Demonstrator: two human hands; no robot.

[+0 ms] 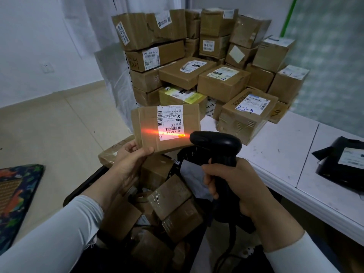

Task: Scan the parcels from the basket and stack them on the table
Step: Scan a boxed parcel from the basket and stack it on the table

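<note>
One flat cardboard parcel [149,123], held upright in my left hand [130,160]: thumb laid across its lower left front corner, fingers curled behind it. It hangs in the air above the basket [86,184], beside the left edge of the table [285,154].

One white label [171,123] on the parcel's front, print upside down. A red scan line runs across its lower barcode and onto the bare card to the left.

One black handheld scanner [216,144], my right hand [236,186] clenched round its handle. Its head points at the label, just beside the parcel's lower right corner.

Many brown parcels [169,196] lie jumbled in the black basket under my hands, with one grey bag [191,174] among them.

Many cardboard boxes [222,83] are stacked several layers high at the table's far end, against the wall. Most carry white labels; the nearest one is marked in blue pen.

One black plastic-wrapped package [342,164] with a white label sits at the table's right edge, well apart from the stack.

One patterned cushion [17,194] lies on the floor, left of the basket.
</note>
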